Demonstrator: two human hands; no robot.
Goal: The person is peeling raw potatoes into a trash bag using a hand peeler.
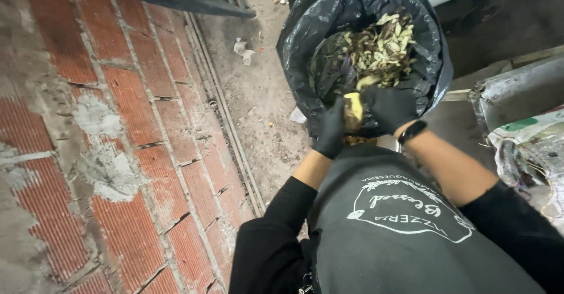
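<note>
The black bin bag is cut off at the top edge, its base hidden behind both gloved hands.

The dusty concrete floor is carrying a black rubbish bag at one o'clock, with crumpled paper scraps lying at twelve o'clock beside it.

Both gloved hands, left hand and right hand, meet ahead, fingers curled, forearms bare.
</note>
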